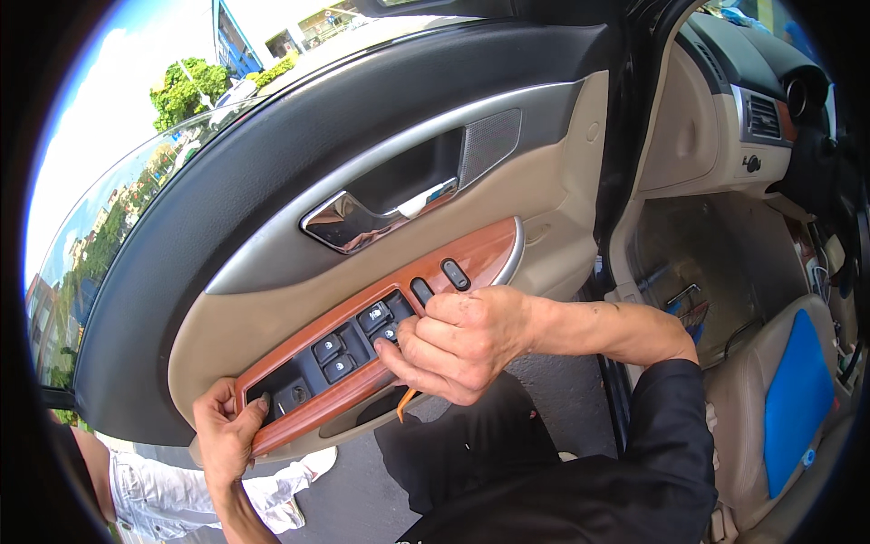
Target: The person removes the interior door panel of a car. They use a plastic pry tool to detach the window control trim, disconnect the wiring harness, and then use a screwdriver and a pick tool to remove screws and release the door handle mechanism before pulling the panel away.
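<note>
A wood-grain window switch panel (313,405) lies along the armrest of a car door, with black window switches (339,366) set in it. My left hand (228,424) grips the panel's rear end, thumb on top and fingers around the outer edge. My right hand (467,343) is curled over the panel's middle, knuckles up, close to the front switches. What sits inside its fingers is hidden. A thin orange tool-like piece (406,403) sticks out below the panel beside my right hand; I cannot tell whether that hand holds it.
Above the panel are the chrome inner door handle (349,224) and the beige door trim (263,313). To the right stand a beige seat (739,390) with a blue cover (799,403) and the dashboard (725,100). Another person's white-trousered legs (168,490) are at lower left.
</note>
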A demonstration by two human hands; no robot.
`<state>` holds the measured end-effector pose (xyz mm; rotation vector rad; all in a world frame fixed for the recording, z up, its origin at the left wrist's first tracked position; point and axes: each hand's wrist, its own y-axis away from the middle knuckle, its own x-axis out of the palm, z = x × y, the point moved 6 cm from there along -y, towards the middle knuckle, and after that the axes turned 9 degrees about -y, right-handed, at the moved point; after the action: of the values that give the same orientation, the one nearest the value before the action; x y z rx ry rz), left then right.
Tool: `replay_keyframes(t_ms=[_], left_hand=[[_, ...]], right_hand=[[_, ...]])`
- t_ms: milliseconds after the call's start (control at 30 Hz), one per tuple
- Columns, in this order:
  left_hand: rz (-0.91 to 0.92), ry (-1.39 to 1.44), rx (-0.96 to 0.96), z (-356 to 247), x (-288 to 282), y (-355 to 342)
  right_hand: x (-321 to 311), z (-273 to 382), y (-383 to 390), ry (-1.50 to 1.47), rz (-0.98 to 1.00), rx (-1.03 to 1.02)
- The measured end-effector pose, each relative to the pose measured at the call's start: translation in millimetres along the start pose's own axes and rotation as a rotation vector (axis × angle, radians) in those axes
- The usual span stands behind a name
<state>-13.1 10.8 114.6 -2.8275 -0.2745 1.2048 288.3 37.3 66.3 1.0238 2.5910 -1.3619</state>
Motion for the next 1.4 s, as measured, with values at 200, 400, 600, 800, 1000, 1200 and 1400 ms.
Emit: replay_keyframes(t_ms=[200, 400, 600, 800, 1000, 1200, 1400], left_hand=[[0.000, 0.047, 0.000, 3.1, -2.5, -8.9], [-0.062, -0.012, -0.004, 0.0, -6.0, -1.5], [-0.093, -0.133, -0.074, -9.7, -13.3, 3.3], [-0.427, -0.764, 0.327, -57.9, 6.5, 37.0], [-0.308, -1.213, 0.806, -85.1, 86.0, 44.7], [-0.523, -1.322, 0.747, -80.4, 89.4, 36.0], [-0.634, -1.257, 0.989, -67.2, 76.3, 44.4]], right_hand=[[10.9, -0.6, -2.3, -0.043, 0.024, 0.009], [-3.9, -1.8, 8.8, -0.013, -0.142, 0.052], [1.8, -1.8, 3.7, -0.066, -0.090, 0.098], [-0.1, -0.8, 5.1, -0.137, -0.081, 0.164], [0.1, 1.2, 4.9, -0.037, -0.094, 0.156], [-7.7, -4.7, 7.7, -0.023, 0.075, 0.242], [-83.1, -24.5, 48.4, -0.118, 0.090, 0.839]])
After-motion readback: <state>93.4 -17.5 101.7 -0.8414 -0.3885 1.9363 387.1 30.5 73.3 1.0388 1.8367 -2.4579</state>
